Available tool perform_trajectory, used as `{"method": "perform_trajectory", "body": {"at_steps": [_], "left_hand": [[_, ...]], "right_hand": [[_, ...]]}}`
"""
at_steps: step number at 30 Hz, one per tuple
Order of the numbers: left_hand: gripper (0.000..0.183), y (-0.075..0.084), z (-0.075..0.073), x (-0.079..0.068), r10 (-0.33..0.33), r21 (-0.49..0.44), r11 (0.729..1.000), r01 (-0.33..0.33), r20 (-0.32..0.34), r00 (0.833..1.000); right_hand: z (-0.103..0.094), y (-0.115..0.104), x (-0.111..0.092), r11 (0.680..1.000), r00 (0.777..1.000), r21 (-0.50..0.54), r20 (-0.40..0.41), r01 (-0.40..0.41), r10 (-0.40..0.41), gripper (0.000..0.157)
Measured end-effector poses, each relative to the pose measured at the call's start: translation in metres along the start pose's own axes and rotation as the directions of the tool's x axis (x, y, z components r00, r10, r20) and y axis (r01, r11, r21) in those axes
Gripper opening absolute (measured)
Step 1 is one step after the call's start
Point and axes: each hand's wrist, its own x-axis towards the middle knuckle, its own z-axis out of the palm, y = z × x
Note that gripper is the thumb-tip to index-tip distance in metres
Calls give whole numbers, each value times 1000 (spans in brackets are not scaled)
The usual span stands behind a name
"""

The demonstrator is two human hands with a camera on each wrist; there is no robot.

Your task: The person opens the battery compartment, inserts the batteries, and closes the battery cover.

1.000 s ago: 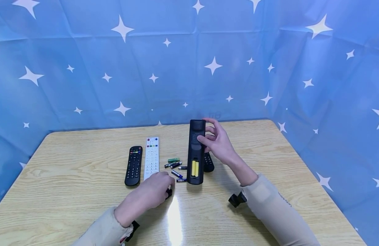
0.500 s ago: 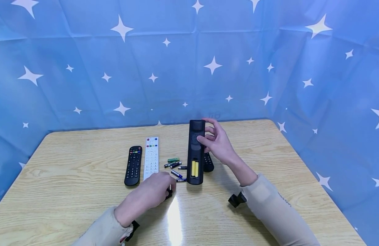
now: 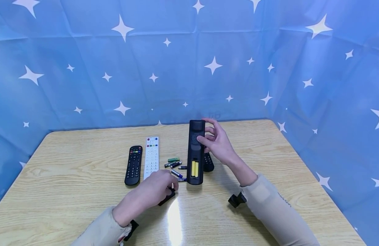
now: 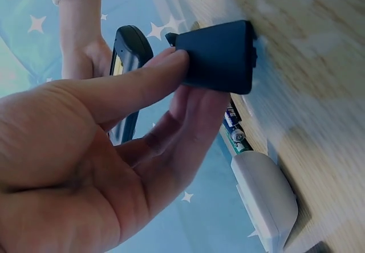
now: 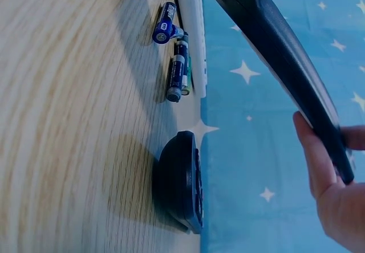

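My right hand [image 3: 221,145] grips a black remote control [image 3: 194,152] by its upper right edge, thumb on the back. The remote is held upright with its back towards me. Two yellow batteries [image 3: 195,168] sit side by side in its uncovered compartment. Lower and to the left, my left hand [image 3: 154,188] pinches a small black battery cover [image 4: 219,59] between thumb and fingers. In the left wrist view the cover's clip tabs show at its edge. A gap separates the cover from the remote.
Several loose batteries [image 3: 176,164] lie on the wooden table [image 3: 85,164] between the hands. A white remote [image 3: 151,155] and another black remote [image 3: 134,165] lie to the left. A further black remote [image 3: 209,162] is partly hidden behind the held one. A blue star-patterned cloth [image 3: 177,89] hangs behind.
My left hand has shifted slightly to the right, and more of the battery cover shows beneath it. The right hand and its remote have stayed in place.
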Motion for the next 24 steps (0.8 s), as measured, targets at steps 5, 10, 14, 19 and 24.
{"method": "perform_trajectory", "body": {"at_steps": [5,10,14,19,24], "left_hand": [[23,-2,-2,-2,56,-65,996,-58,-20,998],[21,-4,-4,-1,92,-115,989,-95,-36,995],[20,-5,-4,1,102,-130,986,-108,-52,993],[19,-5,-3,2,119,-159,978,-134,-101,988],[18,-3,-5,5,119,-185,971,-148,-161,980]], "right_hand": [[1,0,0,1000,1000,-6,2,-1,1,64],[2,0,0,1000,1000,-2,3,-4,4,64],[2,0,0,1000,1000,10,8,-7,7,64],[2,1,0,1000,1000,19,10,-5,5,64],[3,1,1,1000,1000,20,13,-4,4,64]]}}
